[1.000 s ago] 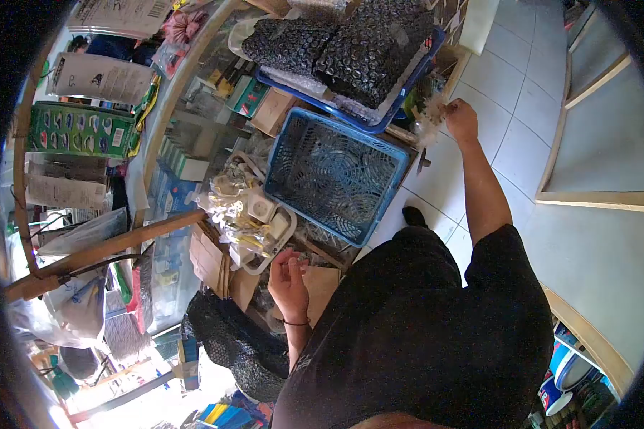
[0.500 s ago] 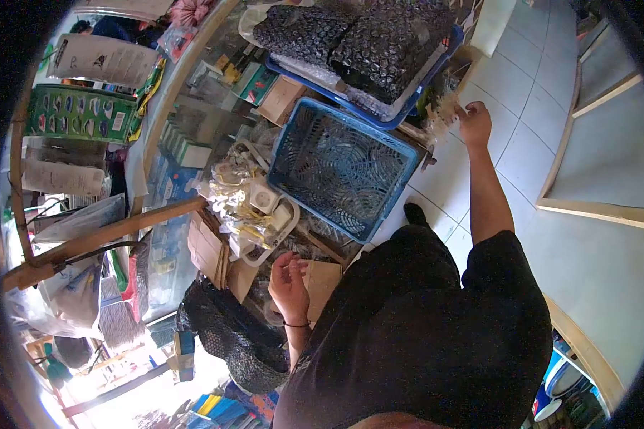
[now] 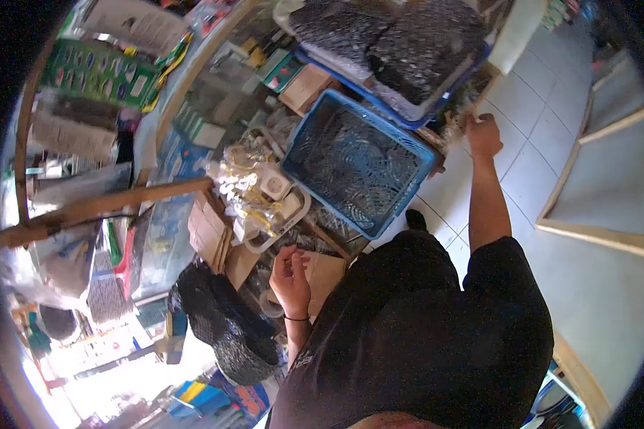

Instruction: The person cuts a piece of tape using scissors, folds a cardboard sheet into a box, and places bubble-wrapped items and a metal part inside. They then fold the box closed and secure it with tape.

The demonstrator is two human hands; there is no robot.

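My right hand (image 3: 484,136) is stretched out beyond the far right corner of a blue plastic basket (image 3: 423,151). Its fingers are closed on a crumpled clear plastic bag (image 3: 454,130), whose contents are too blurred to make out. My left hand (image 3: 290,281) hangs loosely curled above a brown cardboard box (image 3: 325,280), holding nothing that I can see. Beside it, to the upper left, a white plastic basket (image 3: 302,209) carries clear packets and a white wall socket (image 3: 275,184). No items show inside the blue basket, only its patterned bottom.
Behind the blue basket, a blue-rimmed tray (image 3: 408,120) holds black bubble wrap (image 3: 429,50). A wooden bar (image 3: 114,204) crosses at left, near hanging packaged goods. Another black bubble-wrapped bundle (image 3: 225,322) lies lower left. White floor tiles (image 3: 522,107) and pale framed panels (image 3: 608,164) are at right.
The view has shifted, so the baskets and shelves sit farther right in it. My right hand has come slightly lower with the plastic bag. My left hand keeps about the same pose.
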